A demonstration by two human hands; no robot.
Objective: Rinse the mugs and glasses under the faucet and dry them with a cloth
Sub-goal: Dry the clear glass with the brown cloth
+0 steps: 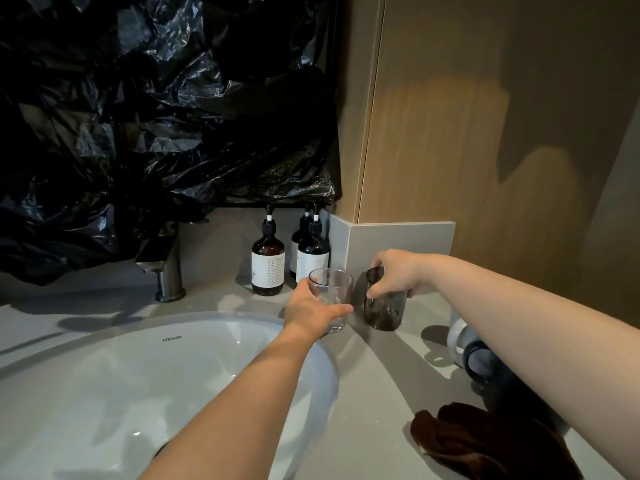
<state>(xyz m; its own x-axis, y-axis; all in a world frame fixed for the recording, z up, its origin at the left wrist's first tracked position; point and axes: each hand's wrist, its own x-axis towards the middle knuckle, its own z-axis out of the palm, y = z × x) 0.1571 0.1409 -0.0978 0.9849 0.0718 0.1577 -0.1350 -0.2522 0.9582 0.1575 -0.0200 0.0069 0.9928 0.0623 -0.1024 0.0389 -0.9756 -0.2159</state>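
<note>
Beside the sink (pixel 138 375) on the counter (pixel 374 375), the left grip (pixel 313 308) curls round the clear glass (pixel 332 292) and the right grip (pixel 394 275) round the dark glass (pixel 384 313), so close that lifting both could knock and chip them.

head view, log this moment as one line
left hand: grips clear glass | right hand: grips dark glass from above | faucet: no water visible | brown cloth: lies on counter, untouched

Cloth (pixel 485 445) partly beyond bottom edge
</note>
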